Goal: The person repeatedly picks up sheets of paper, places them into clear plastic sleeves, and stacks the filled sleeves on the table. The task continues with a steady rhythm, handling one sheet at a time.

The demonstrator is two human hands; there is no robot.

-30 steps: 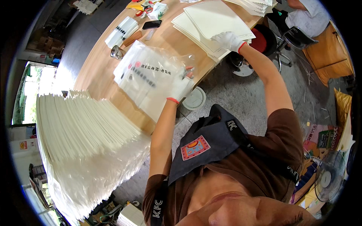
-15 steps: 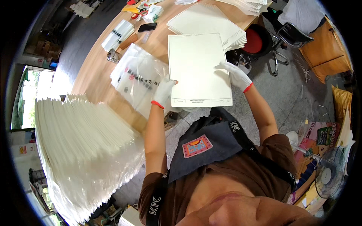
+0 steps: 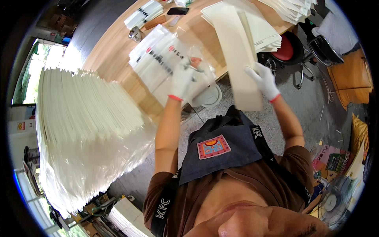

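My right hand (image 3: 263, 81), in a white glove with a red cuff, grips the right edge of a cream paper sheaf (image 3: 237, 63). The sheaf stands steeply tilted, so its face looks narrow. My left hand (image 3: 182, 80), gloved alike with a bare fingertip showing, is over the near right end of the clear plastic bags (image 3: 152, 59) on the table. Its fingers are blurred, and whether they grip the film cannot be made out. Behind the sheaf lies a fanned stack of cream paper (image 3: 266, 35), partly hidden.
A tall plastic-wrapped paper pile (image 3: 87, 114) rises at left. On the wooden table (image 3: 106, 55) are a metal cup (image 3: 136, 34), a black phone (image 3: 178, 11) and more bags (image 3: 144, 14). A white round stool (image 3: 209, 96) is below the table edge; a red-seated chair (image 3: 285, 47) stands right.
The sheaf has turned from face-up to steeply tilted and moved right with my right hand. My left hand has let go of it and moved over the plastic bags. The view has shifted.
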